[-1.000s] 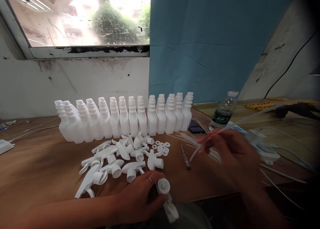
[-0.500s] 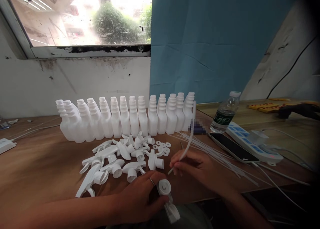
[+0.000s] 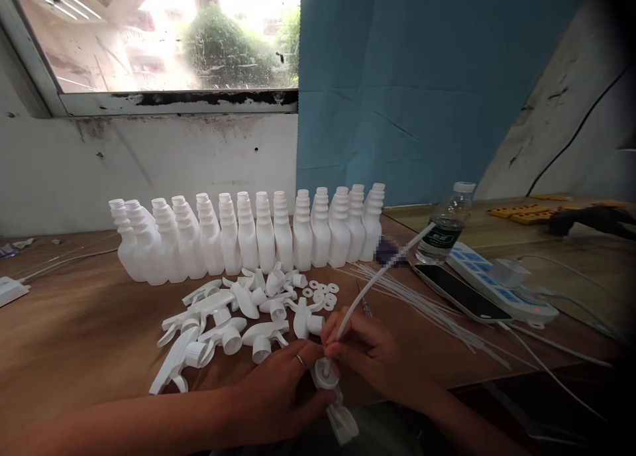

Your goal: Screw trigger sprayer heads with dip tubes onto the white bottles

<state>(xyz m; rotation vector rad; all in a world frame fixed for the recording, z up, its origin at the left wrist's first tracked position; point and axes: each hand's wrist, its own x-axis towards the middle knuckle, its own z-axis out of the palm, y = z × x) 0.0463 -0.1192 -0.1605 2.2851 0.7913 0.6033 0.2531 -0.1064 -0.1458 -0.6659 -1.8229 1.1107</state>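
My left hand (image 3: 283, 390) is closed around a white trigger sprayer head (image 3: 342, 421), its round cap opening turned up toward me. Pinched in my right hand (image 3: 365, 353) is a thin white dip tube (image 3: 365, 289), which curves up and to the right. The tube's lower end is at the sprayer's cap opening; my fingers partly hide whether it is inside. Several loose trigger sprayer heads (image 3: 246, 300) lie in a pile beyond my left hand. Flat white ring washers (image 3: 322, 289) are grouped beside the pile.
A row of white spray bottles (image 3: 263, 237) without tops stands along the back. To the right lie a bundle of white tubes (image 3: 437, 310), a phone (image 3: 462, 291), a power strip (image 3: 527, 307) and a water bottle (image 3: 444, 224). Cables trail over the right edge.
My right hand has moved left and down, bringing the tube's lower end to the sprayer's opening. The tube's upper end now leans to the right. My left hand has stayed in place.
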